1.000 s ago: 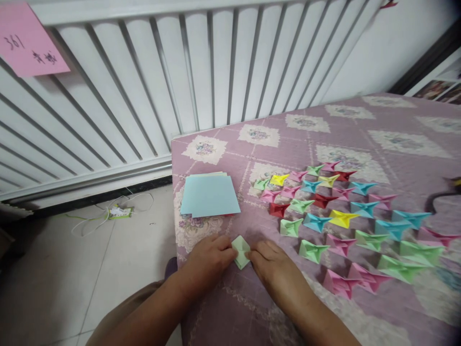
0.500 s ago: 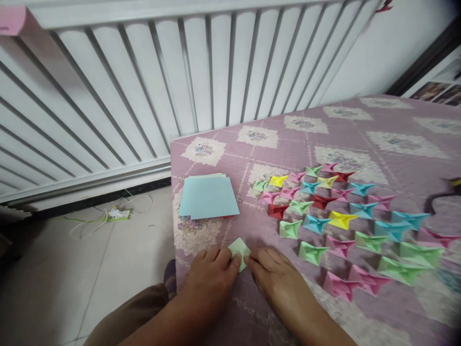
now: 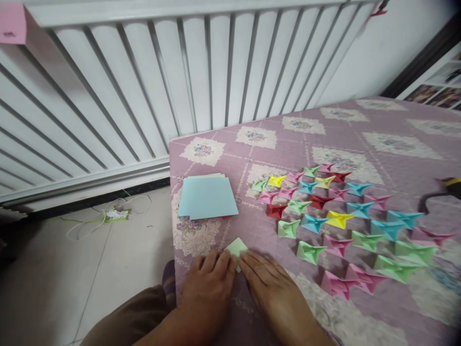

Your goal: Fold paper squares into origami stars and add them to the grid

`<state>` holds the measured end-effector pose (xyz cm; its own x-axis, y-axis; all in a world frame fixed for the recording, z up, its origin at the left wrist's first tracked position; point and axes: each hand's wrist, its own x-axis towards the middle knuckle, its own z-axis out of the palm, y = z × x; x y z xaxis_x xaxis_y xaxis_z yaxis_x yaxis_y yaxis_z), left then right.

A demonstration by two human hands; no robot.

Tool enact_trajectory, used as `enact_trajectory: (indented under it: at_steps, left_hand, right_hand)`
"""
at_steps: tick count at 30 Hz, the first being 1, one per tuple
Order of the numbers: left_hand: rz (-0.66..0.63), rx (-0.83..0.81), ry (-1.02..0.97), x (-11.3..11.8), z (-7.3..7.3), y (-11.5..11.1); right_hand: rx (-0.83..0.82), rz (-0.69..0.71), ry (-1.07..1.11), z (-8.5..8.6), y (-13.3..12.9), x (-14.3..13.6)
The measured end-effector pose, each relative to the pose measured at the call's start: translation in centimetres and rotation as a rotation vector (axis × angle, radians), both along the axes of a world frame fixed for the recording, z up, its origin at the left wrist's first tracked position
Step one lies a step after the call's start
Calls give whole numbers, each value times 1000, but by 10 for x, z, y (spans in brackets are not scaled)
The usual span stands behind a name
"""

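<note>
A small pale green folded paper [image 3: 236,246] lies on the patterned purple cloth [image 3: 248,154], its upper corner pointing away from me. My left hand [image 3: 211,283] holds the paper down on its left side, with bent fingers and the thumb at its edge. From the right, my right hand [image 3: 273,283] lies over the paper's other side, fingers stretched out flat and close together. Both hands cover the lower sides of the paper. Just beyond my left hand is a stack of paper sheets [image 3: 208,197], light blue on top.
Rows of folded paper pieces [image 3: 338,219] in pink, green, blue, yellow and red stand to the right. A white radiator [image 3: 201,72] runs behind the cloth-covered surface. On the floor at left lie a power strip [image 3: 117,215] and cables. A dark object [image 3: 452,186] sits at far right.
My right hand has gone from gripping the paper's right edge with bent fingers to lying flat on it. My left hand stays at the left side. The view has shifted slightly.
</note>
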<state>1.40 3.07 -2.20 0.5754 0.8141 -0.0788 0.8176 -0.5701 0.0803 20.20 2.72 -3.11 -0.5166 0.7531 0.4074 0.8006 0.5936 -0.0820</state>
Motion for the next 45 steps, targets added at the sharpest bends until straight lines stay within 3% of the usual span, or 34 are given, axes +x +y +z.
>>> enact_trajectory:
  at_steps: [13, 21, 31, 40, 45]
  left_hand:
    - [58, 61, 12, 2, -2, -1]
    - [131, -22, -112, 5, 12, 13]
    - [237, -127, -318, 6, 24, 47]
    - [286, -204, -397, 7, 22, 51]
    - [270, -208, -344, 8, 24, 51]
  right_hand:
    - [-45, -82, 67, -4, -11, 14]
    - [-292, -158, 305, 15, 10, 4]
    - [-338, -376, 199, 19, 35, -8]
    - [-399, -424, 244, 23, 38, -15]
    - [-406, -422, 238, 22, 39, -16]
